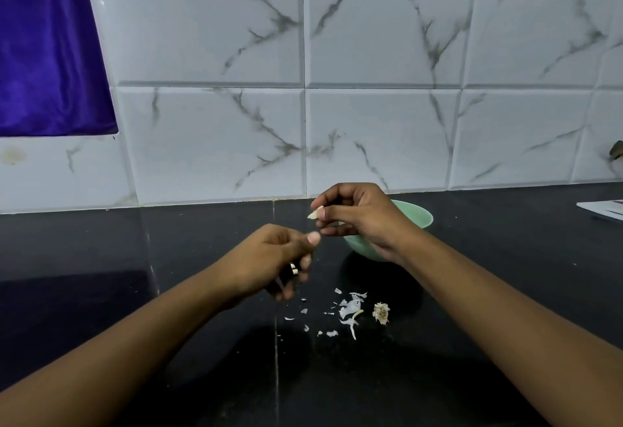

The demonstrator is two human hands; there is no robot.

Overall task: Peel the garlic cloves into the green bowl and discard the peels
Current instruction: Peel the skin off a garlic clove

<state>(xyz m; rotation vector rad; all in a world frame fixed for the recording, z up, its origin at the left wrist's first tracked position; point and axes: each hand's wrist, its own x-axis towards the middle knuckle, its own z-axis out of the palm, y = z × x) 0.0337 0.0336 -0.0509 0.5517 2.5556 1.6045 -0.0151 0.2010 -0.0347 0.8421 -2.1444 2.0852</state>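
Garlic clove [315, 213], pale, pinched in fingertips of right hand [357, 217] just before green bowl [418, 216]; left hand [269, 258] alongside, fingers curled, thumb on forefinger, contents not discernible; loose peels [350, 308] and root stub [381, 312] on black bench [168, 291] beneath both hands.

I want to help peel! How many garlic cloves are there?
1 clove, pinched in the right hand by the green bowl. More may hide in the left hand or bowl.
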